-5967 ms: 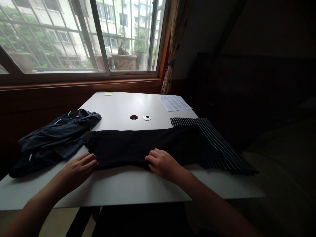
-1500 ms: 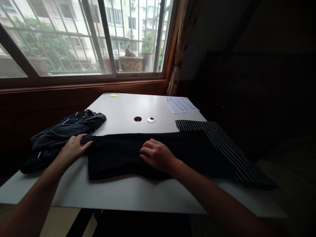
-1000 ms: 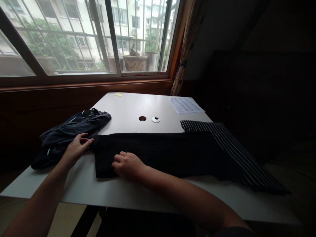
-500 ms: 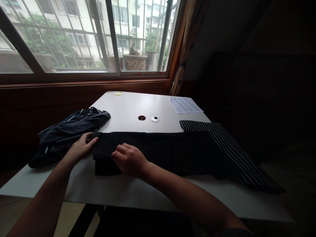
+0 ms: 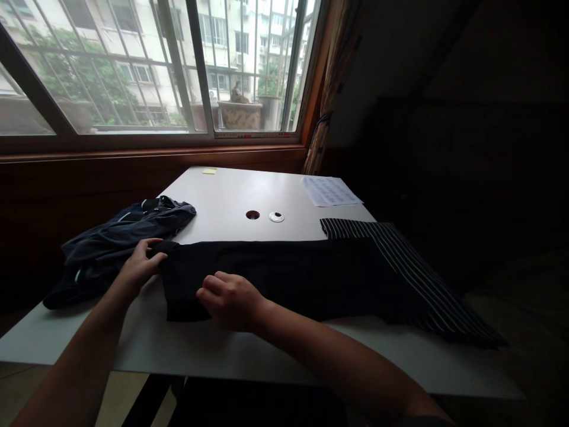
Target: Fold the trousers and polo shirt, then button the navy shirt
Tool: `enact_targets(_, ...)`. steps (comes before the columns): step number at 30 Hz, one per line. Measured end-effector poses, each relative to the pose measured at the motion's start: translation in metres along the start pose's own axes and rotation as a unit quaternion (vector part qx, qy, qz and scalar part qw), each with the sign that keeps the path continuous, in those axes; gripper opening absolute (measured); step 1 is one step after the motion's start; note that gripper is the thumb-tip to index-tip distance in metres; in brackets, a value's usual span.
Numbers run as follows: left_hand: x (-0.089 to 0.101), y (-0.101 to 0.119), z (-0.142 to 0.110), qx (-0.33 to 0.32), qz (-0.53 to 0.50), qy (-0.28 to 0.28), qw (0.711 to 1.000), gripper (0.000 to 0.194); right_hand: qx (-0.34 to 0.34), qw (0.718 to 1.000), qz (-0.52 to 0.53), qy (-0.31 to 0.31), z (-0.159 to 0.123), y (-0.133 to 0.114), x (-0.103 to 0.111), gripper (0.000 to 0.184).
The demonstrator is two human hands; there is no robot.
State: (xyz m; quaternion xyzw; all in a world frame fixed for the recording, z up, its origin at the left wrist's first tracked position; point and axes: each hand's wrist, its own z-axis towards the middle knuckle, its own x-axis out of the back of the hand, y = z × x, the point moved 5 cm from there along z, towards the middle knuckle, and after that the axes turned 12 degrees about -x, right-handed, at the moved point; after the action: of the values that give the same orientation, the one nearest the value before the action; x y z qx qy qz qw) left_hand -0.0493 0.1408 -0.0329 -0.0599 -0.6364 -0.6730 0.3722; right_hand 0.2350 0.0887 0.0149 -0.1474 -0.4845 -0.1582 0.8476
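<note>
The left hand [image 5: 141, 268], left of centre in the frame, has its fingers part-closed, the black garment's [image 5: 284, 279] upper left corner between them and the thumb, seemingly to steady that end. The right hand [image 5: 233, 301], lower and nearer the centre, has its fingers curled closed at the garment's left part, apparently with a pinch of cloth, though the tips are hidden. The garment lies lengthwise across the middle of the frame, perhaps so its near edge stays within reach. At right its end overlaps a striped garment [image 5: 409, 261]. At left, crumpled navy clothes [image 5: 128, 237] lie beside the left hand, perhaps pushed aside for room. Farther up the bench [image 5: 222, 196], papers [image 5: 329, 191] and a yellow note [image 5: 210, 171] sit near the far edge, away from the cloth.
</note>
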Motion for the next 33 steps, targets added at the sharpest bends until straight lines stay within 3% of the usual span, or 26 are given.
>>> enact_targets(3, -0.002, 0.005, 0.012, 0.032, -0.041, -0.058, 0.997, 0.077, 0.059, 0.997, -0.013, -0.042, -0.005, -0.004, -0.008, 0.014)
enact_targets(6, -0.003, 0.009, 0.036, 0.019, 0.016, -0.092, 0.995, 0.081, 0.093, 0.991, -0.025, -0.091, -0.010, -0.008, -0.017, 0.013)
enact_targets(9, -0.011, 0.005, 0.057, 0.013, 0.033, -0.116, 0.993, 0.084, 0.102, 0.988, -0.018, -0.117, -0.010, -0.008, -0.020, 0.011)
enact_targets(12, -0.021, -0.001, 0.059, 0.014, -0.025, -0.130, 0.991, 0.085, 0.074, 0.990, 0.025, -0.115, -0.003, 0.001, -0.014, 0.020)
enact_targets(17, -0.023, -0.003, 0.041, 0.000, -0.122, -0.061, 0.991, 0.067, -0.074, 0.992, 0.062, -0.077, 0.020, 0.048, -0.008, 0.033)
enact_targets(19, -0.022, -0.005, 0.036, 0.014, -0.160, -0.035, 0.986, 0.060, -0.114, 0.990, 0.040, -0.079, 0.024, 0.065, -0.017, 0.045)
enact_targets(22, -0.021, -0.010, 0.036, 0.026, -0.170, 0.006, 0.985, 0.050, -0.143, 0.980, 0.015, -0.138, 0.021, 0.077, -0.041, 0.066)
enact_targets(26, -0.016, -0.016, 0.038, 0.008, -0.103, 0.058, 0.993, 0.044, -0.159, 0.970, 0.021, -0.182, 0.010, 0.077, -0.060, 0.070)
enact_targets(30, -0.012, -0.009, 0.038, -0.051, 0.046, 0.088, 0.994, 0.040, -0.156, 0.971, 0.024, -0.181, 0.004, 0.076, -0.059, 0.070)
enact_targets(33, -0.012, 0.000, 0.037, -0.071, 0.128, 0.078, 0.986, 0.036, -0.152, 0.972, 0.023, -0.179, 0.003, 0.075, -0.057, 0.070)
